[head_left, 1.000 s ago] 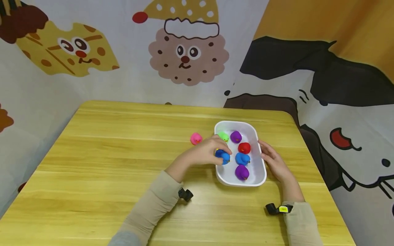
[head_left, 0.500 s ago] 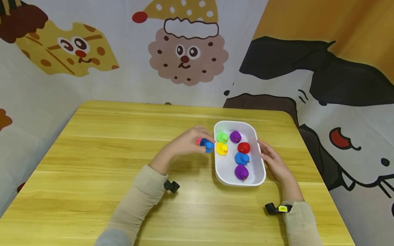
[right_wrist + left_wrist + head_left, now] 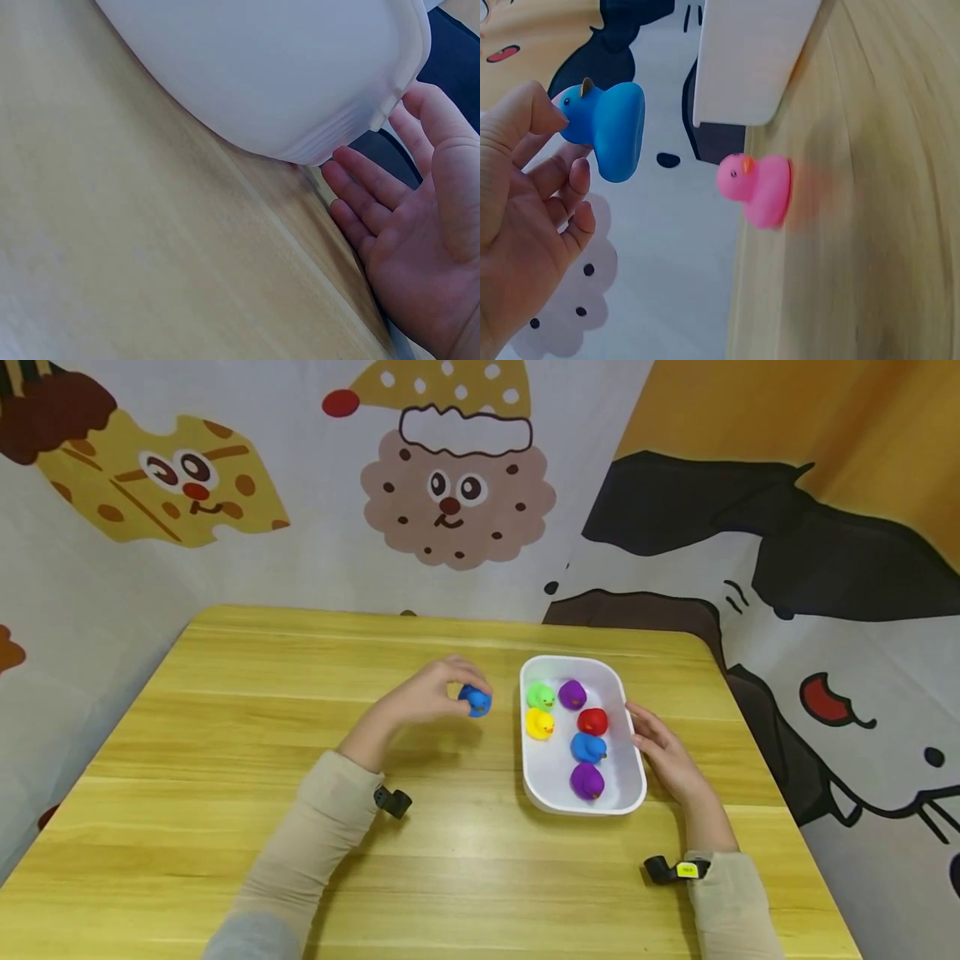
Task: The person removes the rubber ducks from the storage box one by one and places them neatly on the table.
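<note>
**Blue duck is out of the tub now, left hand's got it**

So compared with a second ago, the big change is the left hand [image 3: 435, 692]. Back then it was reaching over the left side of the white tub [image 3: 551, 777] with a blue duck [image 3: 477, 700] in its fingers, blocking most of the yellow duck [image 3: 539, 723]. Half a second ago it was just outside the tub's left edge. Now it's further left, well apart from the tub, with the duck up off the counter [image 3: 450, 877], pinched by the head between thumb and fingers.

The pink duck [image 3: 761, 195] was in plain sight left of the tub a second ago. The hand hides it in the head view now, but the left wrist view shows it sitting on the counter near the tub.

Right hand [image 3: 666, 758] hasn't really budged: relaxed fingers touching the tub's right side, not wrapped round anything.

Inside the tub, same lineup as before: green duck [image 3: 542, 696] and yellow one on the left, far purple duck [image 3: 572, 694], red duck [image 3: 592, 722], second blue duck [image 3: 588, 747] and near purple duck [image 3: 587, 781] running down the right.
</note>
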Demonstrator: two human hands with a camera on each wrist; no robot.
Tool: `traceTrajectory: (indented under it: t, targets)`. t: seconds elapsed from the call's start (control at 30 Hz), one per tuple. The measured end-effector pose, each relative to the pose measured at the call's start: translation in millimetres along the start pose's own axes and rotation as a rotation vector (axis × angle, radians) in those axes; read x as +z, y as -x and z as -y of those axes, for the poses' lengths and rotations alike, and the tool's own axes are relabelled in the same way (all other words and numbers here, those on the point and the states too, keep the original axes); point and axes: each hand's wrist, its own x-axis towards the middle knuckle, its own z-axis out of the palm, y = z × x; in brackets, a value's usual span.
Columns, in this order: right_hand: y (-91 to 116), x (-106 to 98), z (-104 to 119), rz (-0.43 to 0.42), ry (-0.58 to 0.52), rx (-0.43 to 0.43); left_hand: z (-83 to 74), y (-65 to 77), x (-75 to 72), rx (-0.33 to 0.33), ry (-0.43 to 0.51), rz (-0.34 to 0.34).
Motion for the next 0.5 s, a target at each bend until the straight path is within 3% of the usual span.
traceTrajectory:
  t: [0.23,0.5]
  targets:
    - [-0.5,0.3,-0.8,0.001,-0.007,-0.021,11.0,6.4,-11.4,-0.103,0.03,0.0]
    - [0.4,0.0,-0.4,0.001,0.01,-0.013,28.9,12.7,-18.3,-0.141,0.038,0.004]
